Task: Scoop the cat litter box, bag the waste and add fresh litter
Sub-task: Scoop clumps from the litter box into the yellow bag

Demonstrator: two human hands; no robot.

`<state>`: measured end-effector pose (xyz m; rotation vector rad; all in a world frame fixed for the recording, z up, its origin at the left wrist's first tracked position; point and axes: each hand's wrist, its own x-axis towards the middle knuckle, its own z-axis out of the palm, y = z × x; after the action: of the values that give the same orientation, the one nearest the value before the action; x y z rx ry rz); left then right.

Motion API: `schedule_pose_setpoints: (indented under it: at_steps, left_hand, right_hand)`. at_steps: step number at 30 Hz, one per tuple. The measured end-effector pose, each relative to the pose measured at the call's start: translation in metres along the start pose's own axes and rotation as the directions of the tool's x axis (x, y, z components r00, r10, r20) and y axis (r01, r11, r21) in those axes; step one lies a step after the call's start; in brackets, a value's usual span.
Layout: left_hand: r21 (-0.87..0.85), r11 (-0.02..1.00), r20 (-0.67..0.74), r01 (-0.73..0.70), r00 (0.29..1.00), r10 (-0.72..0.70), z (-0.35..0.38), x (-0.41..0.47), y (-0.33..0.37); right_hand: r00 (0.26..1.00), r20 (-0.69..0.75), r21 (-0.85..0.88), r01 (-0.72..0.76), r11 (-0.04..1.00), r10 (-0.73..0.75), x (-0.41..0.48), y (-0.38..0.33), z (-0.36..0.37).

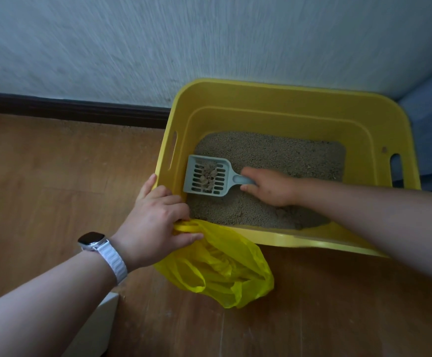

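Nearest, the left grip point(155, 222) clasps the handles of the yellow bag point(222, 269) at the litter box point(261, 117) corner. Farther in, the right grip point(271, 186) holds the scoop point(207, 175), which seems to carry clumps point(209, 176) over the litter point(274, 150). Scooping is in hand; next comes a level carry to an opened bag. No writing is readable.

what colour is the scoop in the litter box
The scoop is pale grey-blue, slotted, seen best in the head view.
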<state>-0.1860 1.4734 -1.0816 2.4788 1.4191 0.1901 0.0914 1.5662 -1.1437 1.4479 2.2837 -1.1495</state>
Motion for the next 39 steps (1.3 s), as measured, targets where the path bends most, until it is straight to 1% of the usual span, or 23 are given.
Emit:
schedule_pose_setpoints:
  at_steps: [8,13,17,21,23,25,29,33,36,39]
  left_hand:
    - [0.033,0.999,0.001,-0.006,1.000,0.005,0.002,-0.001,-0.001]
    - [0.052,0.999,0.015,-0.013,1.000,0.012,0.000,-0.001,0.000]
    - [0.073,0.997,0.020,-0.025,1.000,0.024,-0.001,0.000,0.001]
    - [0.044,0.999,0.067,0.002,0.998,-0.005,-0.004,0.001,0.001]
    - [0.006,1.000,0.113,0.028,0.993,-0.028,-0.010,0.001,0.003]
    - [0.007,0.999,0.161,0.046,0.986,-0.046,-0.016,0.002,0.003]
    - [0.138,0.990,0.187,0.014,0.982,-0.040,-0.019,-0.001,0.007]
    - [0.121,0.992,0.185,-0.022,0.983,-0.001,-0.023,-0.007,0.006]
    - [0.116,0.993,0.215,-0.031,0.977,0.006,-0.022,-0.008,0.003]
    - [0.132,0.991,0.239,-0.022,0.971,-0.011,-0.022,-0.007,0.003]
  right_hand:
    - [0.997,-0.071,0.018,-0.015,1.000,0.016,-0.032,-0.003,-0.026]
    - [0.986,-0.167,0.040,-0.008,0.999,0.015,-0.061,-0.012,-0.046]
    - [0.978,-0.205,0.067,-0.013,0.998,0.026,-0.078,-0.013,-0.052]
    - [0.969,-0.246,0.105,-0.006,0.994,0.032,-0.092,-0.012,-0.052]
    - [0.963,-0.266,0.092,-0.008,0.996,0.032,-0.098,-0.012,-0.053]
    - [0.960,-0.279,0.104,0.004,0.995,0.025,-0.104,-0.013,-0.052]
    - [0.961,-0.277,0.093,0.020,0.995,0.007,-0.115,-0.015,-0.051]
    - [0.959,-0.285,0.063,0.035,0.997,-0.016,-0.127,-0.017,-0.049]
    - [0.971,-0.232,0.030,0.068,0.997,-0.059,-0.138,-0.023,-0.045]
    - [0.982,-0.143,-0.077,0.114,0.991,-0.124,-0.149,-0.032,-0.039]
